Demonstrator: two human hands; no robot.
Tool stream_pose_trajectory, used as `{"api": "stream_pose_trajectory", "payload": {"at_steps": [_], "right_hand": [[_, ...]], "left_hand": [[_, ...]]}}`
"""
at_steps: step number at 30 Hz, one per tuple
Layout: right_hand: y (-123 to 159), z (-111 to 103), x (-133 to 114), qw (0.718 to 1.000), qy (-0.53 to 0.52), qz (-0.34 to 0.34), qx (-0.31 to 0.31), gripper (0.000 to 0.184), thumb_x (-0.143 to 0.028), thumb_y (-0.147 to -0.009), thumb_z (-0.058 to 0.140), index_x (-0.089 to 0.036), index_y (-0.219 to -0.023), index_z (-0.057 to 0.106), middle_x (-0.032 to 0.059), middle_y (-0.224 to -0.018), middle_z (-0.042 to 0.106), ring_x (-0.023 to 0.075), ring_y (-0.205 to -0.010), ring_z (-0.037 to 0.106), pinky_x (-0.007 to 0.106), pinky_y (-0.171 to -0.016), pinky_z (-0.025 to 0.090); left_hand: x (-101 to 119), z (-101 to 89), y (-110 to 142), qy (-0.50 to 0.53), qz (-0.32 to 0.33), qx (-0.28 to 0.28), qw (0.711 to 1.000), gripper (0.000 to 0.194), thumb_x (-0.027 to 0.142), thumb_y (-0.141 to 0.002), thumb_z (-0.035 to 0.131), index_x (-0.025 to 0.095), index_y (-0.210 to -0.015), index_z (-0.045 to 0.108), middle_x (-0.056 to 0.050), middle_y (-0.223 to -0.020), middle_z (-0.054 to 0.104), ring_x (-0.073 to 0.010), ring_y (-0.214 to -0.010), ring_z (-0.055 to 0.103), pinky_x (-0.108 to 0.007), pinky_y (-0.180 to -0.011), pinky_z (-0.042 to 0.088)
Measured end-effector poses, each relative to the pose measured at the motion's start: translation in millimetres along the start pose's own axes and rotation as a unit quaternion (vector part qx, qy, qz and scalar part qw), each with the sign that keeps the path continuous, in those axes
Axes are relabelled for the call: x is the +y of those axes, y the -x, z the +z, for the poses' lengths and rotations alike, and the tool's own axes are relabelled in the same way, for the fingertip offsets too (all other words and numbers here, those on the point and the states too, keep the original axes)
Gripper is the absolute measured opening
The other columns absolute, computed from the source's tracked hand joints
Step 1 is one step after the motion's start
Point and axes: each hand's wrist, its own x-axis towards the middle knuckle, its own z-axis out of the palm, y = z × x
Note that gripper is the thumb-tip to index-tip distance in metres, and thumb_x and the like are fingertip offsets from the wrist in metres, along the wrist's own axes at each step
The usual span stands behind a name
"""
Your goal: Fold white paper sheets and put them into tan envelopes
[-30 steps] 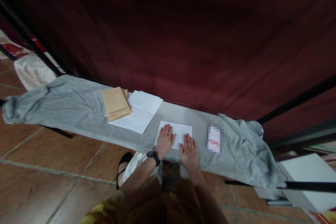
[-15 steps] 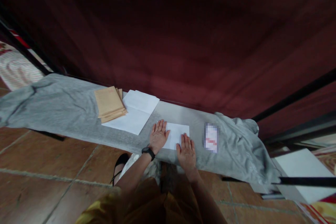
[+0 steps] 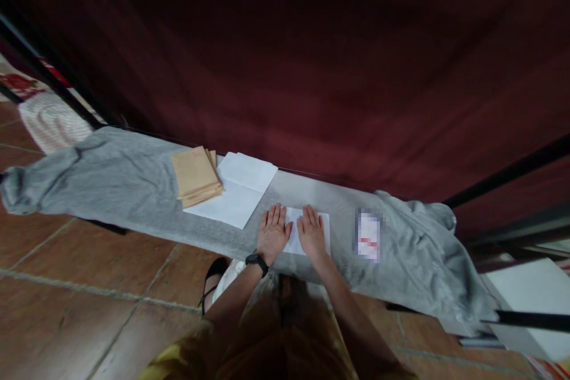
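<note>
A folded white sheet of paper [image 3: 323, 222] lies on the grey cloth [image 3: 111, 178] that covers a narrow bench. My left hand [image 3: 272, 233], with a black watch on the wrist, lies flat on the sheet's left end with fingers spread. My right hand [image 3: 310, 231] lies flat on the middle of the same sheet, close beside the left. Neither hand grips anything. Most of the sheet is hidden under my hands.
A stack of tan envelopes [image 3: 196, 175] rests on larger white sheets [image 3: 240, 190] to the left. A small blurred card [image 3: 369, 236] lies to the right. A dark red curtain [image 3: 312, 59] hangs behind the bench. Tiled floor [image 3: 89, 285] is below; a white board [image 3: 529, 291] sits at right.
My right hand has slid left and forward along the sheet, ending next to my left hand. The left hand stayed near the sheet's left end. The camera view shifted slightly.
</note>
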Motion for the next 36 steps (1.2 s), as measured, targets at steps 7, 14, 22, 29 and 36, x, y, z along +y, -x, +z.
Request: {"api": "stream_pose_trajectory", "payload": {"at_steps": [7, 14, 22, 29, 36], "right_hand": [[-14, 17, -5, 0.999, 0.027, -0.034, -0.018, 0.051, -0.032, -0.106, 0.029, -0.016, -0.153, 0.042, 0.0085, -0.162, 0.035, 0.0249, -0.15, 0.032, 0.047, -0.123, 0.017], [-11, 21, 1, 0.999, 0.042, -0.006, 0.006, 0.054, -0.035, -0.106, 0.03, -0.014, -0.155, 0.039, 0.0115, -0.162, 0.035, 0.0269, -0.149, 0.033, 0.049, -0.122, 0.019], [2, 20, 20, 0.997, 0.061, 0.016, 0.041, 0.056, -0.037, -0.106, 0.028, -0.012, -0.154, 0.039, 0.016, -0.161, 0.036, 0.0283, -0.148, 0.034, 0.051, -0.121, 0.023], [17, 21, 34, 0.994, 0.073, 0.031, 0.078, 0.058, -0.038, -0.105, 0.028, -0.01, -0.154, 0.038, 0.0182, -0.159, 0.038, 0.0299, -0.146, 0.039, 0.051, -0.119, 0.026], [34, 19, 44, 0.991, 0.081, 0.029, 0.1, 0.058, -0.037, -0.105, 0.031, -0.008, -0.154, 0.039, 0.0208, -0.156, 0.042, 0.0297, -0.144, 0.041, 0.05, -0.117, 0.028]], "left_hand": [[-1, 0.6, -1, 0.007, -0.01, -0.016, 1.0, 0.06, 0.04, -0.102, 0.034, 0.013, -0.156, 0.036, -0.013, -0.161, 0.037, -0.0259, -0.151, 0.029, -0.046, -0.125, 0.019], [-2, 2.2, -1, 0.018, -0.006, -0.008, 1.0, 0.061, 0.042, -0.102, 0.033, 0.014, -0.155, 0.036, -0.013, -0.16, 0.038, -0.0264, -0.151, 0.029, -0.048, -0.124, 0.02], [-3, 2.2, 0, 0.014, -0.002, -0.007, 1.0, 0.061, 0.042, -0.102, 0.032, 0.013, -0.156, 0.035, -0.013, -0.161, 0.037, -0.0258, -0.152, 0.028, -0.047, -0.125, 0.019], [-3, 2.7, 0, 0.01, -0.002, 0.003, 1.0, 0.06, 0.042, -0.103, 0.03, 0.013, -0.155, 0.036, -0.013, -0.161, 0.037, -0.0258, -0.152, 0.029, -0.047, -0.124, 0.02], [-4, 1.7, 1, 0.016, 0.007, -0.006, 1.0, 0.07, 0.057, -0.1, 0.031, 0.012, -0.155, 0.036, -0.015, -0.161, 0.036, -0.0277, -0.152, 0.027, -0.047, -0.124, 0.018]]}}
